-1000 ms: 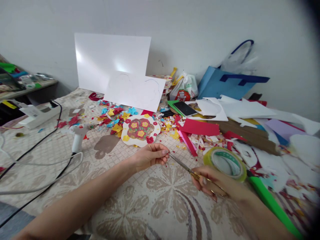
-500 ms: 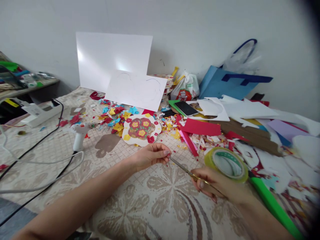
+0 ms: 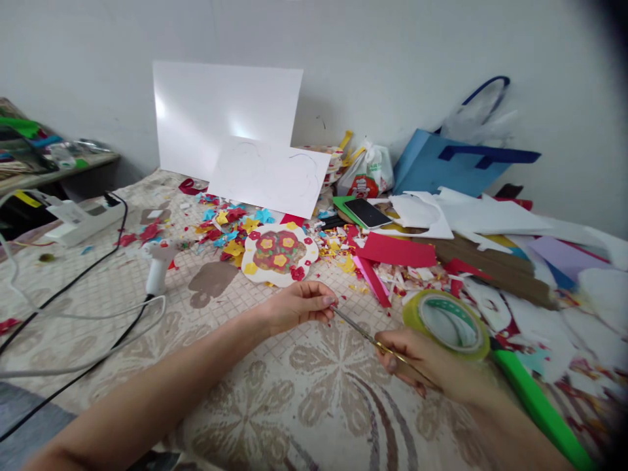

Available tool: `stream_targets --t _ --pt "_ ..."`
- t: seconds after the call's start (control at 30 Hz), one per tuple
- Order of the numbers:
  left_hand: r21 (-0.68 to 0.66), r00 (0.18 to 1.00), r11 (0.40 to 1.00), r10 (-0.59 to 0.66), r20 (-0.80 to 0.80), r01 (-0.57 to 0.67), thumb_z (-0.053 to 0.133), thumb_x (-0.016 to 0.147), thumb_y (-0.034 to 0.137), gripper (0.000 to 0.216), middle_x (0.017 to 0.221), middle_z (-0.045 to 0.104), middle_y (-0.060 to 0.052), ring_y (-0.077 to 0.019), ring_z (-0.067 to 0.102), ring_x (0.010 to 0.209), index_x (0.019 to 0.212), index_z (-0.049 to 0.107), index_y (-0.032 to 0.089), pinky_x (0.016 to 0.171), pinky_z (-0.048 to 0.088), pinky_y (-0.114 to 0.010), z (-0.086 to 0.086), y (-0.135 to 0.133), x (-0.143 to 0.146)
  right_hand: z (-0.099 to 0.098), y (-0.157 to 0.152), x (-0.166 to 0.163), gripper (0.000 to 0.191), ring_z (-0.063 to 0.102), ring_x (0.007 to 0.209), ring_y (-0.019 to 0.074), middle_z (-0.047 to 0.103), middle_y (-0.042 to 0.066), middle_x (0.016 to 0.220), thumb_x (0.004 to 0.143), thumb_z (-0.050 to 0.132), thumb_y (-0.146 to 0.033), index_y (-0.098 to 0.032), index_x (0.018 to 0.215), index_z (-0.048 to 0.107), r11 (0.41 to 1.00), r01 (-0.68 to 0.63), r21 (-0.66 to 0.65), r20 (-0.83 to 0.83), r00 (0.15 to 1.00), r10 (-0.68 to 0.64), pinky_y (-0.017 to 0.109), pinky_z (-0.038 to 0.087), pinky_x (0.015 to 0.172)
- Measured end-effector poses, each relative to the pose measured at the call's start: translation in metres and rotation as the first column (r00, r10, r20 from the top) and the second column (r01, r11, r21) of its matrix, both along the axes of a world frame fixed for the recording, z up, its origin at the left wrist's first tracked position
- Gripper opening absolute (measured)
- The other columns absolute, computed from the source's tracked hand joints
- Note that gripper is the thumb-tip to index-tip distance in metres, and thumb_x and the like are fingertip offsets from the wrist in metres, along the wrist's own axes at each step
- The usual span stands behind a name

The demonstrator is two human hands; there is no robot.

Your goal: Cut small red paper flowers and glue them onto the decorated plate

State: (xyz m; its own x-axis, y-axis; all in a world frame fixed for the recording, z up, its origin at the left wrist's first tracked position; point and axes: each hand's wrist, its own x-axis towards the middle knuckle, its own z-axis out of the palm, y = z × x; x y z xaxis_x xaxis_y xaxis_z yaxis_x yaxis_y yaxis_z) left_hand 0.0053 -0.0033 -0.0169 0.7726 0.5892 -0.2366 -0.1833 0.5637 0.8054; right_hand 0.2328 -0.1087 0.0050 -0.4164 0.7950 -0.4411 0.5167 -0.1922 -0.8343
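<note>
My left hand (image 3: 303,304) is pinched near the middle of the table, with a tiny red piece (image 3: 334,306) just showing at its fingertips; most of it is hidden. My right hand (image 3: 409,360) grips a pair of scissors (image 3: 360,329) with gold-coloured handles. The thin blades point left and reach the red piece at my left fingertips. Just beyond my left hand lies a white scalloped card (image 3: 307,252) decorated with red and yellow flowers around a brownish middle.
Yellowish tape (image 3: 449,324) and a green-handled tool (image 3: 540,405) lie beside my right arm. Paper scraps (image 3: 520,327), red paper (image 3: 397,250) and a phone (image 3: 366,212) cover the right. A glue gun (image 3: 157,265) stands left among cables (image 3: 73,281). White boards (image 3: 226,111) lean on the wall.
The whole view has shifted very slightly, so things sit a little further right. Both hands and the scissors keep nearly the same pose.
</note>
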Motion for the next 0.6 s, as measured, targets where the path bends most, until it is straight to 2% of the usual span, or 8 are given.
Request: stream_targets --t 0.13,0.3,0.6 --pt "-0.002 1.000 1.000 0.001 0.002 -0.001 0.076 0.068 0.025 0.021 0.065 0.064 -0.002 -0.0082 0.061 0.060 0.076 0.063 0.010 0.062 0.047 -0.020 -0.001 0.000 0.000 -0.007 0.001 0.003 0.040 0.034 0.039 0.0051 0.033 -0.008 0.052 0.082 0.050 -0.054 -0.019 0.066 0.039 1.000 -0.001 0.029 0.011 1.000 0.001 0.015 0.034 0.035" --pt "-0.013 1.000 1.000 0.012 -0.010 -0.012 0.076 0.067 0.026 0.022 0.065 0.065 -0.002 -0.0084 0.061 0.061 0.077 0.063 0.010 0.062 0.047 -0.020 -0.001 0.000 0.001 -0.012 0.002 0.003 0.043 0.034 0.038 0.0057 0.033 -0.007 0.051 0.082 0.051 -0.055 -0.020 0.062 0.036 0.988 -0.033 0.149 0.065 0.998 0.023 0.016 0.027 0.034" --pt "0.016 0.999 0.999 0.034 -0.035 -0.034 0.074 0.070 0.027 0.022 0.067 0.064 -0.002 -0.0080 0.060 0.063 0.076 0.061 0.011 0.063 0.046 -0.020 0.002 0.000 0.000 -0.015 0.006 -0.004 0.049 0.030 0.046 0.0084 0.028 -0.006 0.050 0.082 0.047 -0.061 -0.019 0.058 0.037 0.939 -0.054 0.339 0.203 0.979 -0.017 0.020 0.018 0.043"
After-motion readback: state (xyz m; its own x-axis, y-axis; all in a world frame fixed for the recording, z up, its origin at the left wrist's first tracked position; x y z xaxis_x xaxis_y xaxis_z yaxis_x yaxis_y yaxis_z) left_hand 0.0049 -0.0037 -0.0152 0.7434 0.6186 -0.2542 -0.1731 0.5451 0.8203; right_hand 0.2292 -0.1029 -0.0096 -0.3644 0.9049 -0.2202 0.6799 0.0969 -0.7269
